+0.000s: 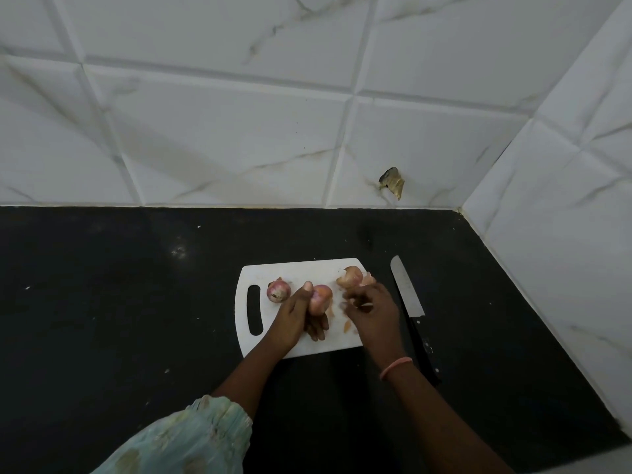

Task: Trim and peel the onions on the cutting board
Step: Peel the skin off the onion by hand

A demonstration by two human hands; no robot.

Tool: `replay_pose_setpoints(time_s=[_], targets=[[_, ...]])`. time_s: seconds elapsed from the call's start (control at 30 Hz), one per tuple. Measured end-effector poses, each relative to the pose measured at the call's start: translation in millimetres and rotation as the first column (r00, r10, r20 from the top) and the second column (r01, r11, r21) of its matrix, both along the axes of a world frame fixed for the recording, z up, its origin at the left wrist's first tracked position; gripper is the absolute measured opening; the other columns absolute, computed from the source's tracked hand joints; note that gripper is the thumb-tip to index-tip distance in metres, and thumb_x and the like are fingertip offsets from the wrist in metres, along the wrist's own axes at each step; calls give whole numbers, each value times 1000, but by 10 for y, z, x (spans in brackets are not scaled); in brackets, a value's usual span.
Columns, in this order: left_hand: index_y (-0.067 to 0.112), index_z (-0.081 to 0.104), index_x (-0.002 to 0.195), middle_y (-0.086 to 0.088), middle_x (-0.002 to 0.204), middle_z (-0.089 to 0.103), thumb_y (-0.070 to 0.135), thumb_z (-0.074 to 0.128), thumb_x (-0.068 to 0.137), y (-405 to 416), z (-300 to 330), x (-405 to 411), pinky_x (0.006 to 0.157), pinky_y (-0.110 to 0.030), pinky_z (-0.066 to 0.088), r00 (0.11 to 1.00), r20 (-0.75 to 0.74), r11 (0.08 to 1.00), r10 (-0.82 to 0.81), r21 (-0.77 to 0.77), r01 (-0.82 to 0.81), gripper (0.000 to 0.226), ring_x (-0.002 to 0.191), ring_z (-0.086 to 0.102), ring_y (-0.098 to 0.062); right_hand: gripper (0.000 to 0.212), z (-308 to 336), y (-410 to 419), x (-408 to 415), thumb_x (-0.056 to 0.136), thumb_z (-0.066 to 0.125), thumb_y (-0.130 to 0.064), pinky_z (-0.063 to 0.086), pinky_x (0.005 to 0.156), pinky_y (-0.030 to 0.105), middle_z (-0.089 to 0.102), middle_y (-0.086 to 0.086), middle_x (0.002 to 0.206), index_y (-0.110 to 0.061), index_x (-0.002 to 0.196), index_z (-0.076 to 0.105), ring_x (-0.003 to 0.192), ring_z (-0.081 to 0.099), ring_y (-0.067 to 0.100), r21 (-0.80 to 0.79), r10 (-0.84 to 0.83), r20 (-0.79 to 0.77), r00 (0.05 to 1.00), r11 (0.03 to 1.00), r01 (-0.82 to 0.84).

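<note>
nearest the lens: pale green patterned sleeve (191, 439) on the left arm, bottom left. black countertop (119, 302) carries a white cutting board (290, 271), handle slot on its left end. left hand (297, 316) is over the board centre, thumb up and fingers wrapped around a pinkish onion (321, 299), gripped firmly. right hand (371, 309) is just beside it, over the board's right part, fingers curled in; blurred, so cannot tell whether it pinches a bit of skin or nothing. thin orange band (395, 367) on the right wrist. second onion (278, 290), purple-red, sits on the board left of the held one, untouched. papery skin pile (352, 277) at the board's far right corner; small scraps (347, 326) below the hands. knife (410, 306) lies on the counter right of the board, blade pointing away, dark handle near the right forearm. white marbled tile wall (239, 131) behind, with a chipped spot (392, 182).
</note>
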State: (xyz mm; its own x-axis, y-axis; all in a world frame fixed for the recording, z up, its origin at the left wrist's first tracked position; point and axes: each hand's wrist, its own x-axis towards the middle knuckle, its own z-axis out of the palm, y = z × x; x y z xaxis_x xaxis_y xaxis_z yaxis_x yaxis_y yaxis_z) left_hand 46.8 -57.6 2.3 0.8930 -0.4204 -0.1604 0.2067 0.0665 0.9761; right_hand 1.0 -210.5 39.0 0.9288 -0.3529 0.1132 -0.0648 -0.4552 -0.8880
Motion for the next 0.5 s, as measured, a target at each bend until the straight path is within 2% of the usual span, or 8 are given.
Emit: replay_pose_setpoints(time_s=[0.07, 0.17, 0.23, 0.37, 0.5], targets=[[-1, 64, 75, -22, 66, 65, 50, 25, 101, 2, 6, -8, 47, -26, 48, 1000, 20, 1000, -15, 17, 15, 70, 46, 56, -21, 22, 34, 26, 15, 80, 75, -10, 42, 74, 8, 59, -13, 102, -23, 98, 71, 91, 56, 0, -122, 150, 22, 988, 982, -147], [0, 67, 77, -17, 62, 63, 49, 27, 103, 4, -4, -25, 45, -24, 43, 999, 36, 999, -18, 46, 16, 68, 46, 53, -20, 24, 65, 47, 51, 87, 69, -14, 43, 76, 10, 58, -10, 106, -23, 109, 68, 94, 55, 2, -148, 313, -18, 950, 938, -312], [-2, 66, 79, -15, 62, 62, 54, 28, 100, 4, -8, -26, 44, -23, 41, 999, 39, 997, -22, 77, 19, 71, 47, 52, -19, 23, 90, 47, 66, 86, 70, -12, 45, 75, 11, 57, -6, 105, -21, 106, 66, 92, 56, 3, -153, 336, -34, 941, 929, -337], [7, 64, 71, -12, 60, 60, 60, 28, 96, 4, -6, -25, 46, -23, 40, 999, 35, 992, -41, 119, 36, 69, 47, 50, -16, 26, 127, 42, 79, 80, 74, -11, 44, 71, 11, 52, -6, 100, -19, 102, 63, 84, 53, 2, -195, 368, -71, 927, 906, -375], [8, 63, 69, -8, 57, 59, 57, 29, 99, -11, -16, -45, 47, -21, 40, 999, 44, 988, -32, 153, 25, 67, 46, 49, -13, 27, 139, 13, 87, 79, 75, -17, 43, 69, 16, 47, -13, 90, -21, 100, 59, 76, 49, 5, -258, 399, -132, 907, 870, -420]])
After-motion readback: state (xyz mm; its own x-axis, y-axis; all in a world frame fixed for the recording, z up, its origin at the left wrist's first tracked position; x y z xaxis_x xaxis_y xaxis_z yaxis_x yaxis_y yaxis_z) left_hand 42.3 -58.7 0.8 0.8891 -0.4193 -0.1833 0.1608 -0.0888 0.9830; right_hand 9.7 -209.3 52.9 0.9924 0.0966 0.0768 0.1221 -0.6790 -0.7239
